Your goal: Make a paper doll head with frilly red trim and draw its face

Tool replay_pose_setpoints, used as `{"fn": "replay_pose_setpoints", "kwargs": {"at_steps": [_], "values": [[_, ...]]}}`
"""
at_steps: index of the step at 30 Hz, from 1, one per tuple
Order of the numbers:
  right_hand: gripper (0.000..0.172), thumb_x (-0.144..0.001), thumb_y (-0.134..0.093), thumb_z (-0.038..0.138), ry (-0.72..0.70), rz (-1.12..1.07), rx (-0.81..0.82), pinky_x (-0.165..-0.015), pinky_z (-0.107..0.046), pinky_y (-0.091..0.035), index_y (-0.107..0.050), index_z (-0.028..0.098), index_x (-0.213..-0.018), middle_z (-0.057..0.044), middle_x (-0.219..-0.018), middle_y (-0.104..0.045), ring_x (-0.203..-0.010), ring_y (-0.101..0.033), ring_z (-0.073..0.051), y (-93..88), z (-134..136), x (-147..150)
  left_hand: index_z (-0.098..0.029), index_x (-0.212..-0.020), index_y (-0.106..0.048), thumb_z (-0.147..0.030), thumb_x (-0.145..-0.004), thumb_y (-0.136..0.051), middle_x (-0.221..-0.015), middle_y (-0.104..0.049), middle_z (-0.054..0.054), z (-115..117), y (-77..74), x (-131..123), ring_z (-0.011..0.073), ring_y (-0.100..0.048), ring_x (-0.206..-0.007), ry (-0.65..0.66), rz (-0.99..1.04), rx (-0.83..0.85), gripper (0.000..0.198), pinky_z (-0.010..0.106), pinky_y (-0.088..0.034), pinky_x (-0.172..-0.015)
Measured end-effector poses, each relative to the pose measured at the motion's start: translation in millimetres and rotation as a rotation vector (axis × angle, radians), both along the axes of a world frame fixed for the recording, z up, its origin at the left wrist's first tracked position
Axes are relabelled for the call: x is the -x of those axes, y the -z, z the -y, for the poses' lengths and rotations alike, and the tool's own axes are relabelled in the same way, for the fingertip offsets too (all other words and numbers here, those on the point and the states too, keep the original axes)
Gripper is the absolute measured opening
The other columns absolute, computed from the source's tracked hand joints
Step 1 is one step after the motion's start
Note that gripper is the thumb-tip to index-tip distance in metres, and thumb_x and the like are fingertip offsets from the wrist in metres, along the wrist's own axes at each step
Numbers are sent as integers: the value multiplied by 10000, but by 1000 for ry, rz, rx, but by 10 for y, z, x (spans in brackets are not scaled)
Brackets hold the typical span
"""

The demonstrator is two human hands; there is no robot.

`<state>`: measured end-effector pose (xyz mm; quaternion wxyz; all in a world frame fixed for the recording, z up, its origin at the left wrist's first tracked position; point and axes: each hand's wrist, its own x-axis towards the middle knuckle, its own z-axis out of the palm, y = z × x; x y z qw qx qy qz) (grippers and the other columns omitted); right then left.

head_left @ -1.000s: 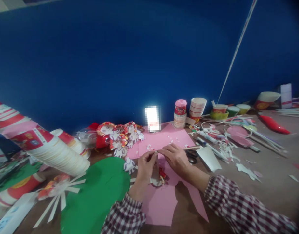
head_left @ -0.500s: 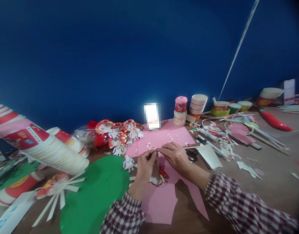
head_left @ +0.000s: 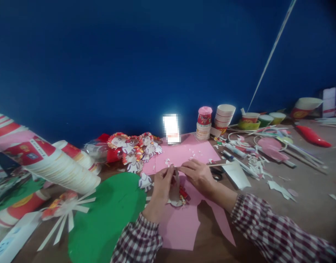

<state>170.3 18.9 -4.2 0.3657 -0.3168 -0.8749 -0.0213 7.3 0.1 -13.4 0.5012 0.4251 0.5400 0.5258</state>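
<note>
My left hand (head_left: 162,184) and my right hand (head_left: 196,175) meet over a pink paper sheet (head_left: 181,223) at the table's middle. Both pinch a small white and red paper cutout (head_left: 179,193) that hangs between them. My right hand also grips a thin wooden stick (head_left: 215,165), which points off to the right. The fingertips of the two hands nearly touch. Black scissors (head_left: 217,176) lie just right of my right hand, partly hidden by it.
A green paper shape (head_left: 107,215) lies to the left. Stacked paper cups (head_left: 55,164) lie on their side at far left. Paper dolls (head_left: 135,148) and upright cup stacks (head_left: 222,118) stand by the blue wall. Paper scraps and bowls (head_left: 247,124) litter the right.
The hands have stayed together on the cutout with only small finger shifts. The view has tilted slightly.
</note>
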Motion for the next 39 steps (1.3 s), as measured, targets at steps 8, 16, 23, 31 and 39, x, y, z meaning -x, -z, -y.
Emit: {"fn": "replay_pose_setpoints", "kwargs": {"at_steps": [8,16,23,31,39], "values": [[255,-892,-457,137,24,32,-15,-778,-333,-463,-629,200,-1071,-79,-960,-643,-859,-548,-182,11,20,-1,-140,-557,-542,-537,-674,-639,-425,-445,-48,-21,9,26,65,-371,-396,19,-82,57,425,189,-261,-406],[237,-888,-477,140,18,-30,23,-748,-296,-478,-631,190,-1061,-68,-940,-672,-833,-585,-168,42,-9,19,-134,-572,-574,-512,-736,-586,-443,-457,-33,-21,-13,30,73,-384,-416,33,-256,-59,412,192,-276,-416],[200,-883,-501,152,26,-63,61,-718,-269,-470,-653,194,-1007,-56,-867,-685,-786,-602,-159,32,-13,35,-133,-623,-614,-440,-771,-564,-481,-509,-19,-15,10,17,81,-413,-440,37,-308,-123,345,188,-307,-439],[176,-901,-482,213,80,-82,153,-735,-267,-450,-638,175,-974,-63,-853,-681,-798,-605,-160,26,-12,56,-136,-645,-594,-423,-811,-521,-491,-514,-28,-2,-3,-2,85,-444,-456,36,-378,-148,339,186,-337,-464],[214,-923,-460,276,103,-54,214,-715,-248,-427,-657,193,-913,-49,-819,-677,-783,-599,-150,14,-6,55,-120,-727,-648,-408,-800,-532,-530,-541,-16,-7,19,-4,97,-460,-490,20,-452,-170,319,195,-349,-480]]}}
